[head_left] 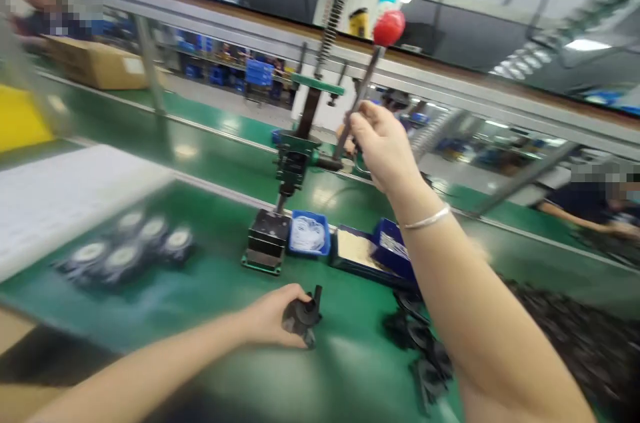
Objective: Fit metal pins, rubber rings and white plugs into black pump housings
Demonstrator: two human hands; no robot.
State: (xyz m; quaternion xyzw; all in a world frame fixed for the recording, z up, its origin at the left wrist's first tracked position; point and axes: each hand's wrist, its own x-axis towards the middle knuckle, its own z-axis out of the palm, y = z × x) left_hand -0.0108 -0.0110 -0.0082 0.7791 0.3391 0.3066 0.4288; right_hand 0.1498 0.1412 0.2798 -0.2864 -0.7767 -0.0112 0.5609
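your left hand grips a black part between thumb and fingers, above the green worktop. your right hand is closed on the lever of the green press, below its red knob. beyond your left hand stand the press's black block and, just beside it, a blue tray. outside your right forearm lies a heap of dark pieces; farther off, a co-worker's arm shows.

Your left hand hides part of the black piece, the white-centred parts blur beyond detail, and the frame's right edge cuts off the dark heap.
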